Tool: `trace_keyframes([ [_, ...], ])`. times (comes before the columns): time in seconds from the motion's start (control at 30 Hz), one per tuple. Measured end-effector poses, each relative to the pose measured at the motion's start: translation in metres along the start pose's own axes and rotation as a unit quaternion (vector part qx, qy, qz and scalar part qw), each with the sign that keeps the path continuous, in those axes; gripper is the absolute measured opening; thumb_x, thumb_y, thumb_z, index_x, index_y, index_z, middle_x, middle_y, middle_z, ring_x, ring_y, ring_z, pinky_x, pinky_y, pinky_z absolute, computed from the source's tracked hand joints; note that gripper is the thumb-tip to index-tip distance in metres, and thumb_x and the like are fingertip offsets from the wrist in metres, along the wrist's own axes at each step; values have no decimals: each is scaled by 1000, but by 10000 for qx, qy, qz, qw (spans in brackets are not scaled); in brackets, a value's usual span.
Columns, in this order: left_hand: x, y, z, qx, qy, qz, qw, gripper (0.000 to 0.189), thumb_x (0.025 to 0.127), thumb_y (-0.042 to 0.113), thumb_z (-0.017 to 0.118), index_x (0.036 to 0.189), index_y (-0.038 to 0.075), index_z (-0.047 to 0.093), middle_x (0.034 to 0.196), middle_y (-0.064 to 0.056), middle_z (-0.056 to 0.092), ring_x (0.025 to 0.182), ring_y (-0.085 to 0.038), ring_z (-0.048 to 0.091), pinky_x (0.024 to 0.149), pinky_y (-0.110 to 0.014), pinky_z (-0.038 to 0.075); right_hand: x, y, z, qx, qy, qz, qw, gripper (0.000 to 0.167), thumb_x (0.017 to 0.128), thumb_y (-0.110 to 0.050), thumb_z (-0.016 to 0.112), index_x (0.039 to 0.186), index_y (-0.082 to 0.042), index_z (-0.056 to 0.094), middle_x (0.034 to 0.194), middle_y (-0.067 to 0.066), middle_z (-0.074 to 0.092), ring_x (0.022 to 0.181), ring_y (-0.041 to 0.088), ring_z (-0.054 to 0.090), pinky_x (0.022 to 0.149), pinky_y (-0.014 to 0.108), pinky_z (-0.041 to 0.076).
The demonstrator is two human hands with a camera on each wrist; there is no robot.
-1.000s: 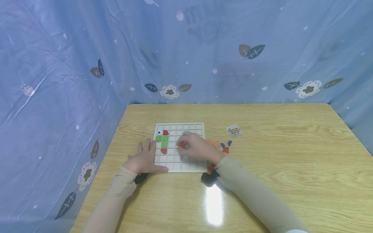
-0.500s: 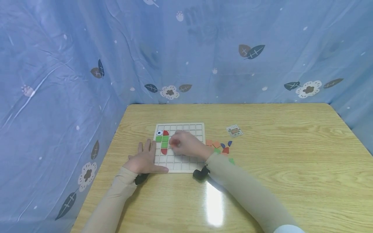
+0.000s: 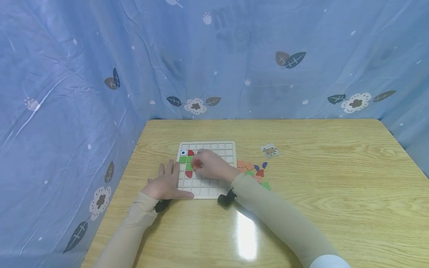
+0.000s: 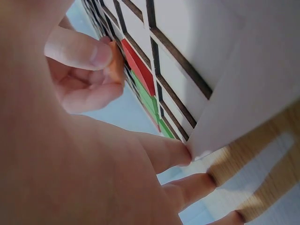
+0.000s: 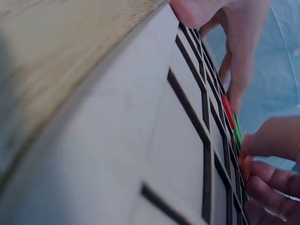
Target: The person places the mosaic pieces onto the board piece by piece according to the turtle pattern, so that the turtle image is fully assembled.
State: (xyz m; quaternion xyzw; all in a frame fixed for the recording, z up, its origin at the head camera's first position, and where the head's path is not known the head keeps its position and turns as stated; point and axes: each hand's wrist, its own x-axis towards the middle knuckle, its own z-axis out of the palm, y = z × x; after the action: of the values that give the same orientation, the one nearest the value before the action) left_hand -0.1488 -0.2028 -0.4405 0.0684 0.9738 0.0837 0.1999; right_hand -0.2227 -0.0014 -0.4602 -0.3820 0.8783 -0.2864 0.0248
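Note:
A white grid board (image 3: 204, 191) lies on the table, its cells edged by raised strips. Near its left side sit an eye piece (image 3: 183, 152), green squares (image 3: 182, 159) and red quarter-round pieces (image 3: 189, 174). My left hand (image 3: 165, 185) is spread at the board's left front corner, fingers straight and thumb along the front edge. Between thumb and fingertips, my right hand (image 3: 212, 165) pinches a small orange tile (image 4: 116, 63) just right of the green squares. In the left wrist view that tile stands on edge close over the board, beside a red piece (image 4: 139, 68).
Right of the board lie loose orange pieces (image 3: 249, 166), blue pieces (image 3: 264, 165), a red piece (image 3: 260, 172) and green pieces (image 3: 266, 185). A small picture card (image 3: 270, 150) is behind them. A blue patterned curtain (image 3: 248, 74) hangs along the table's back and left.
My right hand has moved left across the board with the orange tile, from its middle up to the green squares. The left hand has stayed in place.

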Motion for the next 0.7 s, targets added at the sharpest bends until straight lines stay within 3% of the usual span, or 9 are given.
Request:
trace_keyframes([
  [0.3,0,0,0,19,-3,-16,10000,138,74,79,76,165,-3,12,171,-31,8,154,-62,7,94,-94,25,0,0,1,-382,-37,182,9991,13,90,-6,75,100,-11,81,102,2,72,101,18,65,95,32,54],
  [0.53,-1,1,0,61,22,-2,10000,138,73,80,76,164,-3,13,171,-31,10,153,-62,8,94,-94,26,-3,0,-4,-464,51,41,9989,12,90,-10,76,100,-12,83,100,1,72,97,16,65,90,29,55],
  [0.7,-1,0,0,43,26,-3,10000,139,73,80,76,165,-3,12,171,-31,9,154,-62,8,94,-94,25,-12,1,-16,-294,125,247,9992,16,95,-18,75,109,-13,82,108,0,73,100,14,65,92,30,55],
])
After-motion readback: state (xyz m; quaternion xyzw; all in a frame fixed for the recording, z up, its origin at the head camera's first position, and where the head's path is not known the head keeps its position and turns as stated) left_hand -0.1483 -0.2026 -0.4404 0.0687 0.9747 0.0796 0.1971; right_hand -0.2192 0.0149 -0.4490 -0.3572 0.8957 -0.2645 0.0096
